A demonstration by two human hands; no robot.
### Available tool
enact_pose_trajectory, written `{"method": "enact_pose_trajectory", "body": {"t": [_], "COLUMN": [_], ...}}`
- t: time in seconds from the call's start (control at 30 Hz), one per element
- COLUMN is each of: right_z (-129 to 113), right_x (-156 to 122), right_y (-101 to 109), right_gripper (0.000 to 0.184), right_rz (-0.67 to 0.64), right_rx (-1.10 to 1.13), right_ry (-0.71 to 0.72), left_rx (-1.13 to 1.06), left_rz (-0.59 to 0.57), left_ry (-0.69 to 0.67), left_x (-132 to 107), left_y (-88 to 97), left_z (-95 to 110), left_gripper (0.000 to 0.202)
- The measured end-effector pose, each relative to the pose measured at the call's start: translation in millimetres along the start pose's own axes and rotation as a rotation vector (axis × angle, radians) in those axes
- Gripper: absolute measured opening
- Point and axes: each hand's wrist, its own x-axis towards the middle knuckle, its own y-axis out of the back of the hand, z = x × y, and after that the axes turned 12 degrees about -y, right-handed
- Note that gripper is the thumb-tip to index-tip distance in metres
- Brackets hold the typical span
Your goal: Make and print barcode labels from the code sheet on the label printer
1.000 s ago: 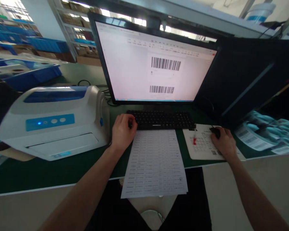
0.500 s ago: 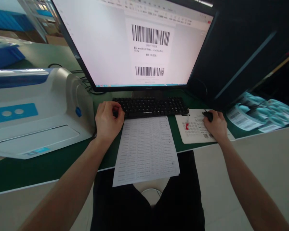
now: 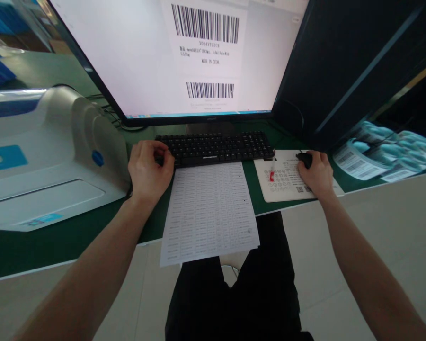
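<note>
Nearest, in front of the keyboard (image 3: 213, 149), printed sheets (image 3: 210, 213) lie with their near end jutting past the edge of the tabletop (image 3: 71, 248), above the person's legs (image 3: 234, 293). That overhang looks like the weakest point: a knee lifting or a forearm brushing it could skew the sheets or send them to the floor. Whether their far end is tucked under the keyboard, I can't tell.

To the keyboard's right, the right hand (image 3: 316, 173) is wrapped over the mouse (image 3: 306, 159), gripping it on a white mouse pad (image 3: 287, 192). A red-tipped stick (image 3: 271, 175) lies on the pad, between mouse and keyboard; a wide sweep could knock into it and spoil a click.

At the keyboard's left end, the left hand (image 3: 149, 168) is half curled, thumb and forefinger close together; I can't tell whether it pinches anything. Resting so near the keys, a slack finger might press one unintentionally.

Further right of the keyboard, label rolls (image 3: 386, 149) sit near the edge, where an elbow could nudge them. Left of it stands a grey machine (image 3: 53, 156); behind it, the monitor (image 3: 199, 61) shows barcodes.
</note>
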Motion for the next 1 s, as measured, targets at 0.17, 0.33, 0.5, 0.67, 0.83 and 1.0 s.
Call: {"method": "enact_pose_trajectory", "body": {"t": [0.17, 0.33, 0.5, 0.67, 0.83, 1.0], "right_z": [1.1, 2.0, 1.1, 2.6, 3.4, 2.3], "right_x": [0.5, 0.8, 0.0, 0.7, 0.9, 0.5], "right_y": [-0.8, -1.2, 0.3, -0.2, -0.7, -0.6], "right_gripper": [0.052, 0.053, 0.052, 0.053, 0.054, 0.054], "right_rz": [0.002, -0.006, -0.009, -0.033, -0.021, -0.007], "right_rx": [-0.020, -0.029, -0.015, -0.008, -0.011, -0.015], "right_ry": [0.009, 0.004, -0.005, -0.006, -0.008, -0.029], "left_rx": [0.041, 0.150, 0.144, 0.133, 0.130, 0.057], "left_rz": [-0.007, -0.035, -0.041, -0.027, -0.047, -0.017], "left_ry": [-0.039, -0.080, -0.077, -0.086, -0.063, -0.019], "left_x": [-0.1, 1.5, 1.6, 0.9, 1.5, 1.0], "left_y": [-1.5, 0.1, 0.2, 0.8, 2.9, 3.6], "left_z": [-2.6, -1.4, -0.7, -0.1, 3.0, 4.4], "left_gripper": [0.011, 0.011, 0.013, 0.011, 0.010, 0.013]}}
